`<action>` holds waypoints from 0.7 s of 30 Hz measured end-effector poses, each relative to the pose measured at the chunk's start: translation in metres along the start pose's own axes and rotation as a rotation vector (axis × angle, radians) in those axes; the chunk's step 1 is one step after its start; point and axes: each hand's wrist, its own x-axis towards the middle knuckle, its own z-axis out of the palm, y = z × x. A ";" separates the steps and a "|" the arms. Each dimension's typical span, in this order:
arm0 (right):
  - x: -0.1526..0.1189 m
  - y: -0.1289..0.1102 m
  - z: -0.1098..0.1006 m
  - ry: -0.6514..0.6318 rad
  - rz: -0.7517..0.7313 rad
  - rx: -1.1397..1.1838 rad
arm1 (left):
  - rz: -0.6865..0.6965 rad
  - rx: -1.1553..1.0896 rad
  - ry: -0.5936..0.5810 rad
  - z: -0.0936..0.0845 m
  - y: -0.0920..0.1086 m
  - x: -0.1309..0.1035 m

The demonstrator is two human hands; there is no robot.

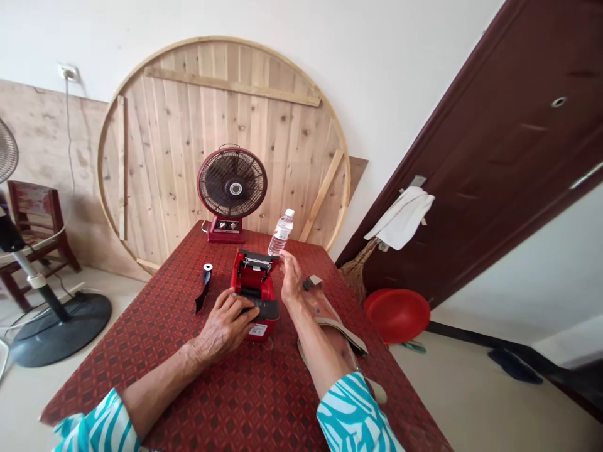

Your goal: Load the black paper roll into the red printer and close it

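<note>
A small red and black machine [257,292] stands on the patterned red tablecloth [245,389], its upper part raised and the inside showing. My left hand [230,317] lies on the dark front cover of the machine, fingers spread over it. At the machine's right rear corner is my right hand [291,276], fingers extended upward with the fingertips near the raised part. Just behind those fingertips stands a clear water bottle [281,233] with a white cap. Left of the machine lies a small roll of black ribbon [206,285] with a white core.
A red fan [232,188] stands at the table's back edge, before a round wooden panel [282,138]. Right of my right forearm lie a brownish flat item [336,339] and a small dark block [312,282]. A red basin [398,314] is on the floor at right.
</note>
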 end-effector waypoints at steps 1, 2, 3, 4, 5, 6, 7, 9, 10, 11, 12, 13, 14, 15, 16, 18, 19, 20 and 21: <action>-0.007 -0.003 -0.005 -0.018 -0.041 -0.042 | -0.007 -0.002 -0.006 0.000 0.000 0.000; -0.015 -0.006 -0.010 -0.049 -0.085 -0.093 | -0.014 -0.004 -0.014 -0.001 0.000 -0.001; -0.022 -0.008 -0.015 -0.077 -0.129 -0.149 | -0.019 -0.006 -0.021 -0.001 0.000 -0.001; -0.030 -0.010 -0.020 -0.104 -0.173 -0.201 | -0.023 -0.007 -0.028 -0.001 0.000 -0.001; -0.037 -0.012 -0.025 -0.136 -0.215 -0.246 | -0.024 -0.006 -0.032 -0.001 0.000 -0.001; -0.043 -0.012 -0.030 -0.175 -0.249 -0.285 | -0.022 -0.004 -0.032 -0.001 0.000 -0.001; -0.050 -0.012 -0.034 -0.212 -0.280 -0.321 | -0.019 0.001 -0.030 -0.002 0.000 -0.001; -0.060 -0.010 -0.040 -0.281 -0.334 -0.386 | -0.013 0.013 -0.026 -0.003 0.001 0.000; -0.064 -0.009 -0.042 -0.308 -0.362 -0.414 | -0.011 0.019 -0.028 -0.004 0.001 0.001; -0.067 -0.008 -0.044 -0.331 -0.391 -0.437 | -0.012 0.024 -0.032 -0.004 0.001 0.001; -0.070 -0.008 -0.046 -0.348 -0.420 -0.453 | -0.015 0.027 -0.039 -0.005 0.002 0.002; -0.072 -0.007 -0.047 -0.360 -0.444 -0.466 | -0.016 0.026 -0.045 -0.005 0.002 0.002; -0.073 -0.007 -0.048 -0.370 -0.463 -0.476 | -0.018 0.023 -0.048 -0.005 0.002 0.002; -0.074 -0.008 -0.049 -0.378 -0.474 -0.486 | -0.023 0.020 -0.048 -0.005 0.003 0.002; -0.075 -0.008 -0.049 -0.383 -0.480 -0.494 | -0.031 0.021 -0.046 -0.005 0.003 0.001; -0.075 -0.010 -0.049 -0.391 -0.485 -0.509 | -0.055 0.038 -0.041 -0.005 0.003 0.000; -0.075 -0.010 -0.049 -0.392 -0.486 -0.514 | -0.067 0.050 -0.045 -0.005 0.003 -0.001; -0.075 -0.010 -0.049 -0.390 -0.485 -0.520 | -0.074 0.061 -0.055 -0.006 0.003 -0.001; -0.075 -0.010 -0.049 -0.386 -0.487 -0.527 | -0.076 0.067 -0.071 -0.006 0.003 -0.002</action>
